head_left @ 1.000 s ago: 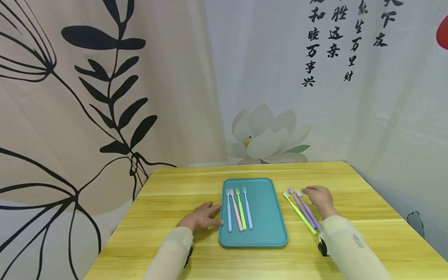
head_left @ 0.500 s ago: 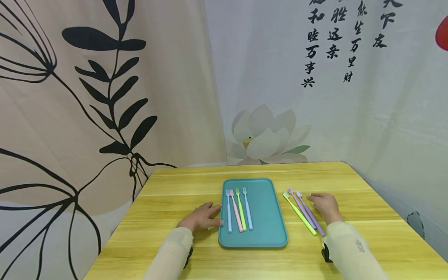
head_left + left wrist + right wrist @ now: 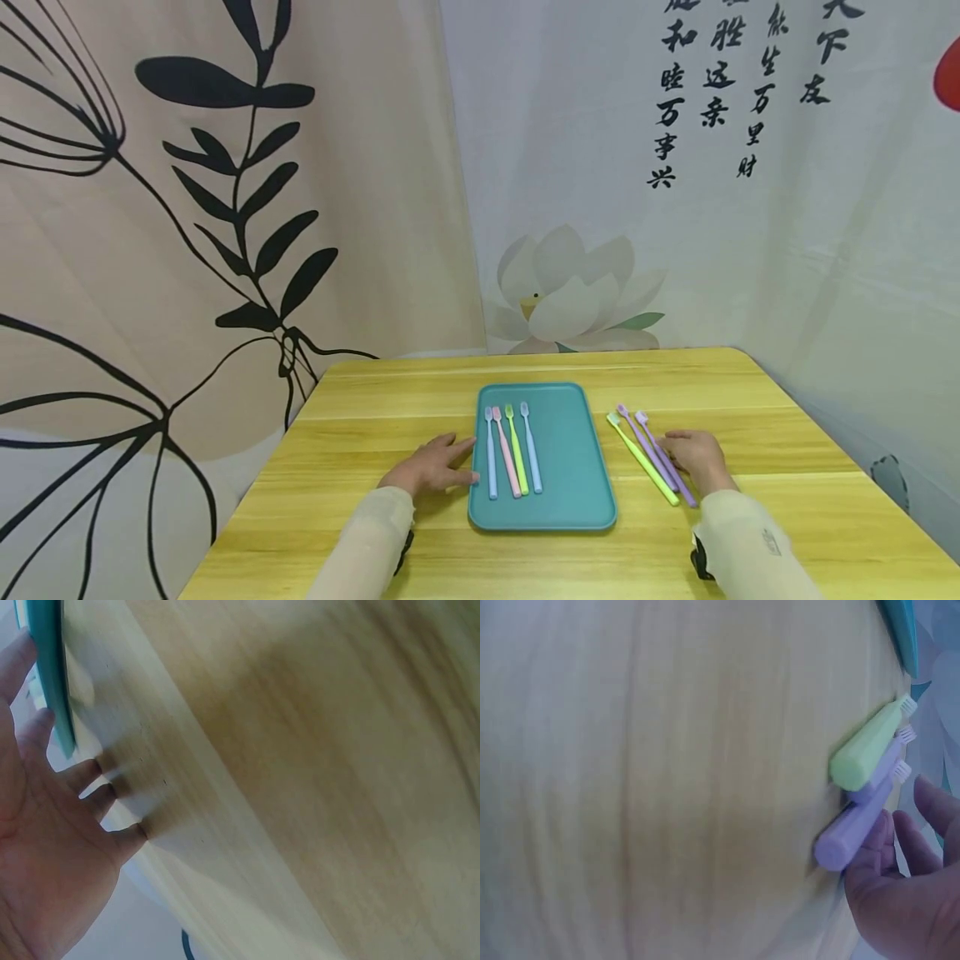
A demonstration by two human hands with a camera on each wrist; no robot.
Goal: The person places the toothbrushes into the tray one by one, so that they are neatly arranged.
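My left hand [image 3: 429, 468] lies at the left edge of the teal tray [image 3: 577, 508], fingers spread and their tips against the rim. On the tray lie blue [image 3: 492, 467], pink [image 3: 507, 458], green [image 3: 517, 454] and another blue toothbrush [image 3: 532, 454], side by side. Right of the tray, a lime toothbrush [image 3: 644, 461] and two purple toothbrushes rest on the table. My right hand [image 3: 697, 456] is at the outer purple toothbrush [image 3: 855, 829], its fingers along the brush's side in the right wrist view. There the thumb stands apart from the handle.
The yellow wooden table [image 3: 390, 383] extends around the tray. Behind it hangs a printed cloth [image 3: 390, 208] with plants, a lotus and characters. In the left wrist view, wooden tabletop [image 3: 285, 787] fills most of the frame.
My right hand moved from near the brush heads down toward me, then in against the outer purple toothbrush. That brush shifted slightly toward the lower right. My left hand and the tray stayed put.
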